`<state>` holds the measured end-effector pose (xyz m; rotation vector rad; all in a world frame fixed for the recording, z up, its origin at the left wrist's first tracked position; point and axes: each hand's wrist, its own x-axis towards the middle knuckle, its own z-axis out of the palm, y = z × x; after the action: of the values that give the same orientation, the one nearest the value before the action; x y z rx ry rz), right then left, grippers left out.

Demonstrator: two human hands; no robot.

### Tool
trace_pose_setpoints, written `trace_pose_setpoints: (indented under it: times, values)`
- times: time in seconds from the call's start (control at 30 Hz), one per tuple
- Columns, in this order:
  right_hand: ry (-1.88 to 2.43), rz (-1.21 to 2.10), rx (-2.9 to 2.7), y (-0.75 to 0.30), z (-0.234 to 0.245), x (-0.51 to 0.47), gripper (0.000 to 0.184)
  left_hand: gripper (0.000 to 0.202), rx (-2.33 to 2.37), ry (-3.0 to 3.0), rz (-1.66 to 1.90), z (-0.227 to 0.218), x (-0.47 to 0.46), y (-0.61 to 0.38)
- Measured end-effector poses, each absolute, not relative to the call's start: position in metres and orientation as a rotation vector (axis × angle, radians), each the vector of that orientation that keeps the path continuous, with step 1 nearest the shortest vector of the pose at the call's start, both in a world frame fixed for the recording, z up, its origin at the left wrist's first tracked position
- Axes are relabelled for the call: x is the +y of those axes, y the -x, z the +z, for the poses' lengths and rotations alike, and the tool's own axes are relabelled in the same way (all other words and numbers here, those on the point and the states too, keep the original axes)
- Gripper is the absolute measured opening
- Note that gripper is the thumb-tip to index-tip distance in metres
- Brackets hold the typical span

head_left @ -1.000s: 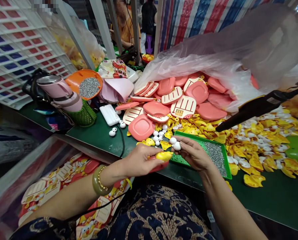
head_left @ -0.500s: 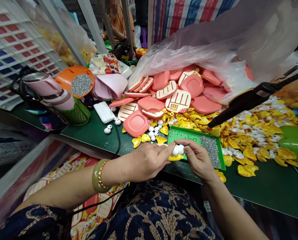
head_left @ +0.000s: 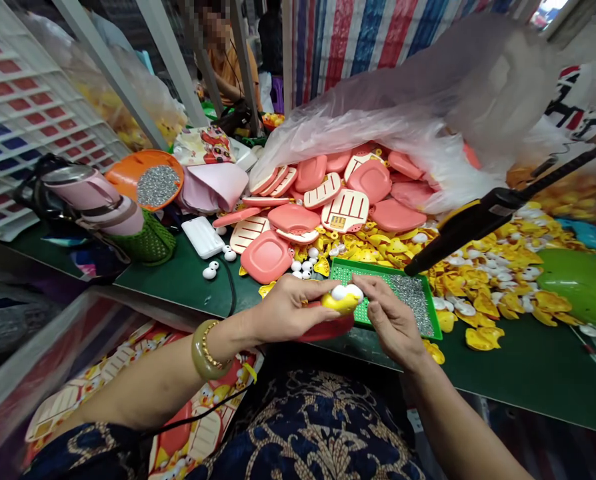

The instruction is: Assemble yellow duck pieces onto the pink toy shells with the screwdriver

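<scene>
My left hand (head_left: 291,310) grips a red plastic case (head_left: 328,328) with a yellow toy head (head_left: 341,304) on its end. Two white ball-shaped eyes (head_left: 347,293) sit on top of that head. Fingers bent, my right hand (head_left: 391,317) closes in at the head's right side, its index fingertip by the eyes; the exact contact is partly hidden. Just beyond the hands lies a green tray (head_left: 434,319) holding many small silver screws (head_left: 413,300). White eye pieces (head_left: 305,267) lie behind my left hand.
Red and cream cases (head_left: 265,257) spill from a clear plastic bag (head_left: 393,113). Yellow shell parts (head_left: 483,337) cover the right side. A black rod-shaped tool (head_left: 458,230) slants above the tray. At left stand a pink tumbler (head_left: 95,200), an orange bowl (head_left: 123,175) and a white power bank (head_left: 203,237).
The held case has turned, so its red side and the yellow head now show more. My right fingers have shifted from pinching the eyes to the head's right side. The view has swung slightly right.
</scene>
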<state>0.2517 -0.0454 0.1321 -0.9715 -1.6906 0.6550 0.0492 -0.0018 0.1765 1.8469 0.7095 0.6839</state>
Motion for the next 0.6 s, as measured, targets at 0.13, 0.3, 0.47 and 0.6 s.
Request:
trace_pose_setpoints:
  times: [0.13,0.3,0.47,0.6]
  values:
    - [1.040,0.612,-1.651,-0.253,0.129,-0.044,0.047,0.037,0.707,-1.396,0.600,0.176,-0.001,-0.066]
    - [1.111,0.606,-1.706,-0.256,0.122,-0.046,0.040,0.024,0.672,-1.367,0.464,0.169,0.007,-0.081]
    - [1.278,0.181,-1.404,-0.291,0.124,-0.025,0.046,0.025,0.785,-1.232,0.457,0.150,0.017,-0.077]
    - [1.491,-0.109,-0.912,-0.339,0.125,0.049,0.083,0.031,0.888,-1.071,0.448,0.136,0.023,-0.080]
